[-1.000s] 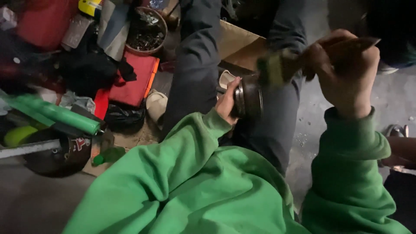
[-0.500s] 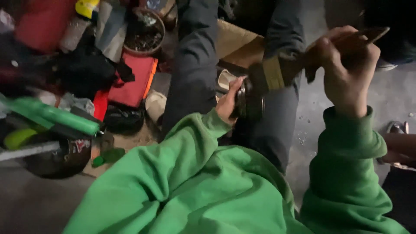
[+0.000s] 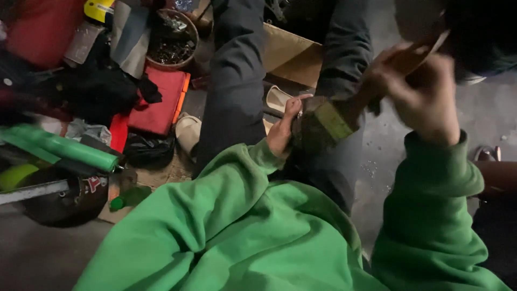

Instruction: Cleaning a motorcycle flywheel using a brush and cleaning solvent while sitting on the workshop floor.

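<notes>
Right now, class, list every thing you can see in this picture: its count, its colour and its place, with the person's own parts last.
paintbrush: one, wooden handle, yellowish band, dark bristles; centre, in the right hand
dark round part: one; centre, against the bristles, in the left hand
red case: one; upper left floor
round tray of small parts: one, dark; top left
green tube: one; left
cardboard: one piece, brown; top centre
other person's legs: two, dark grey trousers; top centre
left hand: green sleeve, centre
right hand: green sleeve, upper right

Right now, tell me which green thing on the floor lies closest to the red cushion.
The long green tube, lying left of the red cushion. The small green bottle sits lower, farther from it, on cardboard.
</notes>
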